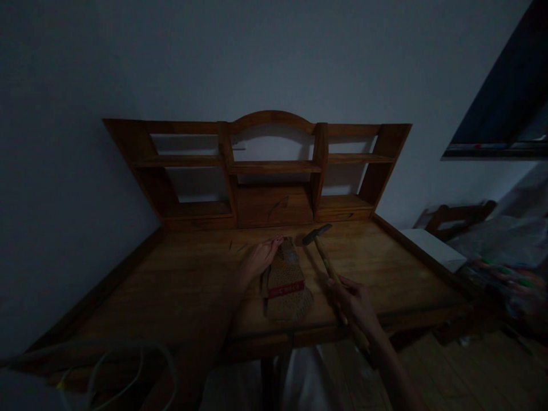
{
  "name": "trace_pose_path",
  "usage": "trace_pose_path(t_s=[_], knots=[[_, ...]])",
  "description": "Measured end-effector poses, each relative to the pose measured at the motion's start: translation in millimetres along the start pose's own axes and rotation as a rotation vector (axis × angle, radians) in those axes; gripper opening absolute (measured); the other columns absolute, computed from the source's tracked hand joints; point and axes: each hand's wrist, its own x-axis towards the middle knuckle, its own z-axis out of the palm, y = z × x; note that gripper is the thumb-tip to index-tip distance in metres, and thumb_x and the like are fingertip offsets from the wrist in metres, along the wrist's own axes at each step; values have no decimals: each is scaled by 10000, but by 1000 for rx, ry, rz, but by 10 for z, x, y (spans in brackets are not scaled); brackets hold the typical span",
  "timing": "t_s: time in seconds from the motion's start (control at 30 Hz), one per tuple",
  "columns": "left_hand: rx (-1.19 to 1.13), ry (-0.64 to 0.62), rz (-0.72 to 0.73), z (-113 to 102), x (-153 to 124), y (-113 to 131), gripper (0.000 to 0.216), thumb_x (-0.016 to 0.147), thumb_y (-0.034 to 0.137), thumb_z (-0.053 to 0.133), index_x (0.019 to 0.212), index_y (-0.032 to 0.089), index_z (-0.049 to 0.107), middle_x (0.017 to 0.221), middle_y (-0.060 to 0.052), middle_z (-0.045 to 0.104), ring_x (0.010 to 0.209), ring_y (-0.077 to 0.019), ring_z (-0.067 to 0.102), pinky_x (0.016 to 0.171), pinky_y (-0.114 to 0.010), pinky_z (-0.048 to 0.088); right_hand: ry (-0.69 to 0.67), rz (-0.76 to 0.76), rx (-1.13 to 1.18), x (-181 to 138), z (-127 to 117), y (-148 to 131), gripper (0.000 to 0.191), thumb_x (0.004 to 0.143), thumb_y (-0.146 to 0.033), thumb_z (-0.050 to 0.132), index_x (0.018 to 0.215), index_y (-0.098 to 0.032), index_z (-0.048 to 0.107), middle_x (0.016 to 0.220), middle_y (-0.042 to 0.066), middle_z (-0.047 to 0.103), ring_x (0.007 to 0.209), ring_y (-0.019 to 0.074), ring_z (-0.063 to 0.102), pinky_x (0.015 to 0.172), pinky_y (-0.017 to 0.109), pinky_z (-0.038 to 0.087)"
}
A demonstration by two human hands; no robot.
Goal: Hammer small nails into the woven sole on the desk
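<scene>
In the head view, dim throughout, the left hand (257, 260) reaches forward over a broad brown wooden desk (171, 274). Its fingers are stretched out and drawn together at the far end of a flat brown woven pouch with a red band across it (286, 285). The fingertips may be pinching something small there, but it is too dark to tell whether they hold anything. The pouch lies near the middle of the desk, close to the near edge, and the left hand touches its far left corner.

The right hand (353, 302) is just right of the pouch, over the near edge of the desk. It is wrapped tightly around the lower part of the handle of a wooden-handled hammer with a dark metal head (327, 265). The hammer slants away from the hand, and its head sits beyond the pouch's far right corner, near the left fingertips.

Two thin dark nails (242, 247) lie on the desk left of the left hand. A brown wooden hutch with open shelves and an arched top (274, 168) stands along the desk's far edge against a pale wall. A white cable (128, 365) loops at the near left. A dark wooden chair (458, 214) stands beyond the desk's right end.
</scene>
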Motion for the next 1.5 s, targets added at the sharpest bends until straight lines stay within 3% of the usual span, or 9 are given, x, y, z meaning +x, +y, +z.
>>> trace_pose_path(t_s=[0.27, 0.77, 1.1, 1.3, 1.5], knots=[[38, 56, 77, -81, -111, 93, 493, 1014, 348, 179, 1352, 262, 527, 1420, 32, 503, 1316, -124, 459, 1158, -308, 314, 50, -20, -29, 34, 1, 43, 445, 809, -512, 638, 979, -107, 711, 522, -19, 508, 443, 104, 432, 400, 202, 306], [97, 41, -1, -51, -68, 59, 493, 1020, 354, 211, 1234, 227, 637, 1304, -28, 611, 1243, -155, 539, 1110, -299, 375, 7, -1, 32, 39, 2, 96, 419, 836, -494, 627, 983, -107, 689, 549, -19, 512, 438, 100, 422, 388, 206, 309], [97, 88, 60, -47, -123, 24, 439, 1020, 302, 247, 1353, 247, 528, 1365, -35, 562, 1272, -141, 510, 1114, -324, 375, -11, 5, 33, 15, -7, 87, 429, 846, -517, 604, 980, -116, 676, 507, -33, 498, 347, 89, 397, 321, 201, 258], [164, 69, 96, -39, -105, 51, 426, 1009, 282, 291, 1376, 232, 501, 1361, -51, 565, 1251, -160, 534, 1092, -311, 397, 1, -4, 3, 14, -8, 80, 423, 838, -526, 612, 877, -111, 681, 504, -26, 504, 358, 87, 413, 326, 198, 263], [147, 55, 34, -52, -92, 51, 454, 1010, 316, 247, 1369, 226, 510, 1363, -54, 565, 1247, -171, 535, 1092, -331, 393, -8, 21, 12, 12, -12, 72, 461, 849, -527, 599, 1004, -99, 677, 496, -34, 501, 322, 86, 399, 306, 202, 264]])
